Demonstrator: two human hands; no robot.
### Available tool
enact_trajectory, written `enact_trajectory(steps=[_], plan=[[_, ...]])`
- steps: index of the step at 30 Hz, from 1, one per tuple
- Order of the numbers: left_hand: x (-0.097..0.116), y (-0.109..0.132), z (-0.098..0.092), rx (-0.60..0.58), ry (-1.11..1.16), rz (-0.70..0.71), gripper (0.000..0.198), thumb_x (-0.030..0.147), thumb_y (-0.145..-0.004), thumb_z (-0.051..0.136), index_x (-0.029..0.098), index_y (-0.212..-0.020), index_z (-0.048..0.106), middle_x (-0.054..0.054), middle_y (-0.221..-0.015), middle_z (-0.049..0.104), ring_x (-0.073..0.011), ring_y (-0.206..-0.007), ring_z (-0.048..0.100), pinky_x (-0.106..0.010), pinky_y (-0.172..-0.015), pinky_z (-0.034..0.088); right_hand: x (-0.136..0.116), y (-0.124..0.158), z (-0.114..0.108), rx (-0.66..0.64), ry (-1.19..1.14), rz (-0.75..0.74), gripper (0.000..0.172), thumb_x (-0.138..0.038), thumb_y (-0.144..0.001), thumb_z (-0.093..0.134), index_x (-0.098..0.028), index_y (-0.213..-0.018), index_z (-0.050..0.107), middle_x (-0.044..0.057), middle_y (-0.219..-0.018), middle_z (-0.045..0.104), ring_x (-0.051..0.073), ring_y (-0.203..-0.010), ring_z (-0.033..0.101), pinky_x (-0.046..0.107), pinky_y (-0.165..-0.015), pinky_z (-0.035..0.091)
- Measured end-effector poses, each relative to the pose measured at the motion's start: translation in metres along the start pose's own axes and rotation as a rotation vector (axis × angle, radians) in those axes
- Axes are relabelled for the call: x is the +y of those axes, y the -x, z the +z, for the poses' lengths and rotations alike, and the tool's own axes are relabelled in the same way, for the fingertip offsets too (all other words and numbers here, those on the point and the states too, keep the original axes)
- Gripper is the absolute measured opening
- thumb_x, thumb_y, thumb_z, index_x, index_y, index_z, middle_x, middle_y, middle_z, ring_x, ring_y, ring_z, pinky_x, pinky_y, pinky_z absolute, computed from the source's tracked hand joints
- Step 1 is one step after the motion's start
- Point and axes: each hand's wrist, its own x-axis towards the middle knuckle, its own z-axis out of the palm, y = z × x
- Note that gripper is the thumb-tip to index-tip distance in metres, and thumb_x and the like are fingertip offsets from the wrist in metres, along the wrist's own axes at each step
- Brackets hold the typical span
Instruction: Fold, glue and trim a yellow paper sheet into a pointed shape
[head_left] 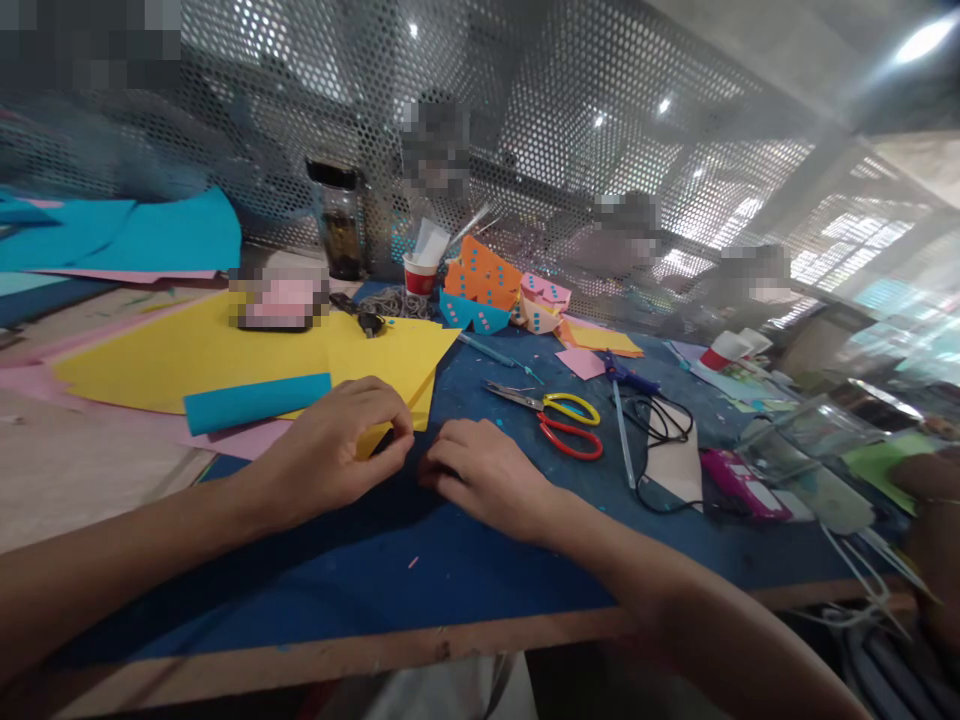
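Note:
My left hand (352, 440) is over the front edge of the yellow paper sheets (247, 345), with thumb and index finger curled together in a pinch. Anything between those fingertips is too small or too hidden to make out. Just to its left, a rolled blue paper (255, 402) lies on the sheets. Close by on the right, my right hand (484, 475) is low over the blue tabletop (360, 580), its fingers bent inward and partly hidden. A small gap separates the two hands. Scissors (551, 415) with one yellow and one red handle lie beyond my right hand.
Folded orange paper pieces (484, 275) with blue dots stand near a red paper cup (420, 275). A dark-lidded jar (341, 220) is behind. To the right lie a blue glue gun (630, 375), a glue stick (623, 435) and a magenta box (742, 485). Perforated metal (525, 120) borders the table.

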Motion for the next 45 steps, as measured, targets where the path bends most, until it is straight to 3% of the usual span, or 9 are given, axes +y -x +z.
enact_trajectory(steps=[5, 8, 12, 14, 21, 27, 33, 39, 45], plan=[[0.001, -0.002, 0.000, 0.004, -0.018, 0.010, 0.022, 0.038, -0.113, 0.065, 0.027, -0.096, 0.073, -0.004, -0.098, 0.082, -0.0259, -0.096, 0.077, -0.038, -0.089, 0.056, -0.001, 0.001, -0.002, 0.006, -0.077, 0.029, 0.006, -0.016, -0.120, 0.080, -0.021, -0.116, 0.080, 0.007, -0.118, 0.082, 0.025, -0.112, 0.074, 0.037, -0.094, 0.046], [0.002, -0.004, -0.003, -0.058, -0.024, -0.016, 0.031, 0.042, -0.115, 0.064, 0.028, -0.089, 0.071, -0.003, -0.092, 0.081, -0.0262, -0.093, 0.076, -0.038, -0.086, 0.056, -0.001, 0.001, -0.003, 0.028, -0.167, 0.083, 0.009, -0.014, -0.120, 0.079, -0.022, -0.115, 0.078, 0.007, -0.118, 0.082, 0.024, -0.112, 0.075, 0.037, -0.098, 0.048], [0.002, -0.007, -0.005, -0.086, -0.017, -0.028, 0.020, 0.039, -0.112, 0.066, 0.028, -0.109, 0.082, -0.005, -0.109, 0.090, -0.0281, -0.106, 0.082, -0.041, -0.096, 0.061, 0.001, -0.001, -0.002, 0.058, -0.310, 0.170, 0.012, -0.015, -0.121, 0.078, -0.023, -0.113, 0.078, 0.005, -0.116, 0.085, 0.022, -0.109, 0.077, 0.035, -0.098, 0.052], [0.001, -0.007, -0.005, -0.088, -0.018, -0.037, 0.023, 0.040, -0.112, 0.064, 0.028, -0.108, 0.083, -0.006, -0.109, 0.091, -0.0286, -0.107, 0.083, -0.041, -0.097, 0.061, 0.002, -0.002, -0.003, 0.072, -0.345, 0.186, 0.011, -0.016, -0.122, 0.076, -0.023, -0.115, 0.079, 0.005, -0.117, 0.086, 0.021, -0.109, 0.078, 0.035, -0.098, 0.054], [0.001, -0.008, -0.006, -0.119, -0.037, -0.168, 0.041, 0.059, -0.115, 0.061, 0.028, -0.103, 0.083, -0.009, -0.107, 0.090, -0.0329, -0.105, 0.082, -0.045, -0.097, 0.063, 0.005, 0.005, -0.015, -0.028, -0.207, 0.075, 0.003, -0.024, -0.121, 0.083, -0.022, -0.122, 0.085, 0.009, -0.127, 0.084, 0.026, -0.124, 0.079, 0.041, -0.109, 0.056], [0.003, -0.010, -0.005, -0.119, -0.026, -0.190, 0.041, 0.060, -0.115, 0.061, 0.028, -0.102, 0.083, -0.010, -0.107, 0.089, -0.0335, -0.106, 0.082, -0.044, -0.098, 0.063, 0.004, 0.006, -0.017, -0.058, -0.214, 0.078, 0.007, -0.021, -0.117, 0.089, -0.022, -0.113, 0.083, 0.007, -0.121, 0.083, 0.026, -0.123, 0.078, 0.043, -0.110, 0.055], [0.005, -0.009, -0.005, -0.109, 0.068, -0.212, 0.037, 0.058, -0.112, 0.067, 0.028, -0.102, 0.085, -0.009, -0.110, 0.091, -0.0317, -0.107, 0.084, -0.042, -0.097, 0.066, 0.005, 0.003, -0.015, 0.042, -0.386, 0.129, 0.014, -0.017, -0.113, 0.091, -0.022, -0.105, 0.081, 0.004, -0.113, 0.081, 0.021, -0.108, 0.076, 0.036, -0.101, 0.056], [0.009, -0.008, -0.006, -0.234, 0.269, -0.326, 0.034, 0.061, -0.105, 0.076, 0.030, -0.104, 0.089, -0.007, -0.115, 0.094, -0.0314, -0.109, 0.088, -0.041, -0.099, 0.069, 0.007, 0.002, -0.011, 0.213, -0.693, 0.250, 0.010, -0.019, -0.111, 0.088, -0.023, -0.105, 0.082, 0.002, -0.109, 0.082, 0.020, -0.104, 0.077, 0.033, -0.098, 0.061], [0.013, -0.012, -0.006, -0.249, 0.322, -0.398, 0.037, 0.067, -0.097, 0.084, 0.031, -0.104, 0.091, -0.006, -0.112, 0.095, -0.0317, -0.104, 0.088, -0.042, -0.096, 0.067, 0.005, -0.002, -0.009, 0.228, -0.765, 0.309, 0.011, -0.030, -0.111, 0.089, -0.022, -0.105, 0.083, 0.002, -0.109, 0.086, 0.020, -0.103, 0.077, 0.035, -0.099, 0.062]])
